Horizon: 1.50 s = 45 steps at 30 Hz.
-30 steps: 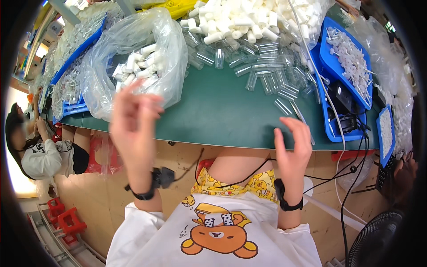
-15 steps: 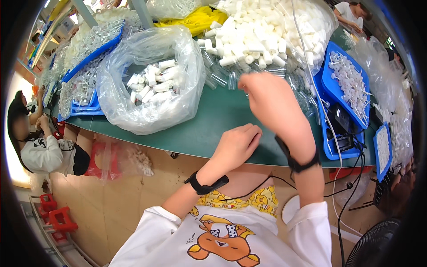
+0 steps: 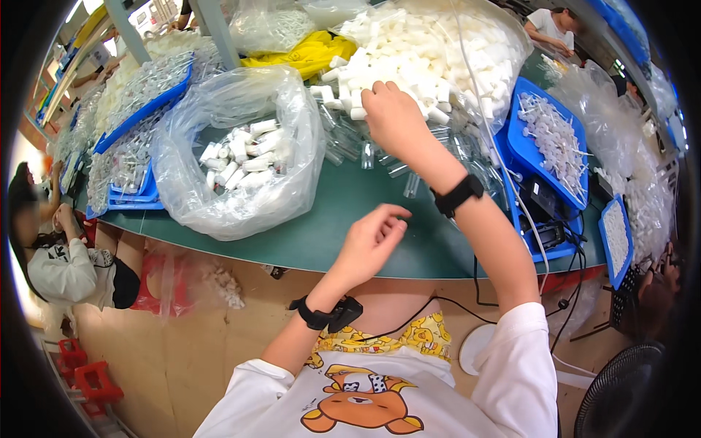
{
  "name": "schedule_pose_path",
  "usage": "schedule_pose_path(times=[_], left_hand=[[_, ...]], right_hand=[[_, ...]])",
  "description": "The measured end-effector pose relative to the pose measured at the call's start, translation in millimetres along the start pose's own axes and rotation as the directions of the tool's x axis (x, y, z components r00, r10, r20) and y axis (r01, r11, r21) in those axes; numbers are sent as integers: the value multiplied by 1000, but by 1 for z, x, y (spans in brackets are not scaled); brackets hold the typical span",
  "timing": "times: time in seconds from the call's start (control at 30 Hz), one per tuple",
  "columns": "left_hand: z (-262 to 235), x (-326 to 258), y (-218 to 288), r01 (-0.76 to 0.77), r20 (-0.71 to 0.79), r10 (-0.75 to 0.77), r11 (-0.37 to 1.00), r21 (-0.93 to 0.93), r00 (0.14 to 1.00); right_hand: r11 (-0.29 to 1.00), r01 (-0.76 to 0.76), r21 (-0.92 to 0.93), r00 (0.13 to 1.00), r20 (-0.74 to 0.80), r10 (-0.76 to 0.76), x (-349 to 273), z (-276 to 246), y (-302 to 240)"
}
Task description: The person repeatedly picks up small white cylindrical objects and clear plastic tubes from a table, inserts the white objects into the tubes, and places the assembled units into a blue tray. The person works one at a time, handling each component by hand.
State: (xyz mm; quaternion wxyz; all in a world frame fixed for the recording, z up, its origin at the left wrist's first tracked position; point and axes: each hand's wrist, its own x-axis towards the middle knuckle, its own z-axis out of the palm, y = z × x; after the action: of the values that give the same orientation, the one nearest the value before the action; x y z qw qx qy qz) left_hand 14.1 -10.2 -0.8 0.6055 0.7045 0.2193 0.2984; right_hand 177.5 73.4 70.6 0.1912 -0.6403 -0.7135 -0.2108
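My right hand (image 3: pixel 396 123) reaches over the near edge of a large heap of short white cylindrical caps (image 3: pixel 416 62). Its fingers are bent down among the caps, and whatever lies under the fingertips is hidden. Just below that hand, clear tubes (image 3: pixel 367 155) lie loose on the green table (image 3: pixel 343 212), and one single clear tube (image 3: pixel 412 185) sits nearer to me. Close to the table's front edge hovers my left hand (image 3: pixel 369 244), its fingers loosely bent and thumb apart, with nothing visible in it. Each wrist wears a black strap.
An open clear plastic bag (image 3: pixel 292 197) of white-capped pieces (image 3: pixel 244 157) stands left. Blue trays (image 3: pixel 522 146) at right hold white stemmed parts (image 3: pixel 551 128) and black devices (image 3: pixel 551 197) with cables. A white cord (image 3: pixel 485 109) hangs across. Another person (image 3: pixel 69 248) sits left; a black fan (image 3: pixel 621 387) is lower right.
My right hand has moved away from me and left, from above the clear tubes to the white caps. My left hand's fingers have loosened. The whole view has shifted slightly.
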Motion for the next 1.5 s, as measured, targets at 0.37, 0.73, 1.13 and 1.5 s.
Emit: schedule_pose_path(times=[0.37, 0.73, 1.13, 1.5], left_hand=[[-10, 2, -3, 64, -52, -124, 774, -630, 991], [-10, 2, -5, 48, -96, -117, 845, -532, 989], [-4, 5, -32, -111, -166, 27, 844, -524, 986], [-11, 7, -12, -59, -57, 34, 854, -516, 998]], right_hand=[[738, -267, 620, 963, 208, 174, -114, -74, -57], [891, -446, -82, 811, 384, 441, -89, -136, 142], [928, -294, -231, 893, 280, 352, -142, -49, 336], [894, -447, -16, 893, 57, 447, -154, -64, 373]])
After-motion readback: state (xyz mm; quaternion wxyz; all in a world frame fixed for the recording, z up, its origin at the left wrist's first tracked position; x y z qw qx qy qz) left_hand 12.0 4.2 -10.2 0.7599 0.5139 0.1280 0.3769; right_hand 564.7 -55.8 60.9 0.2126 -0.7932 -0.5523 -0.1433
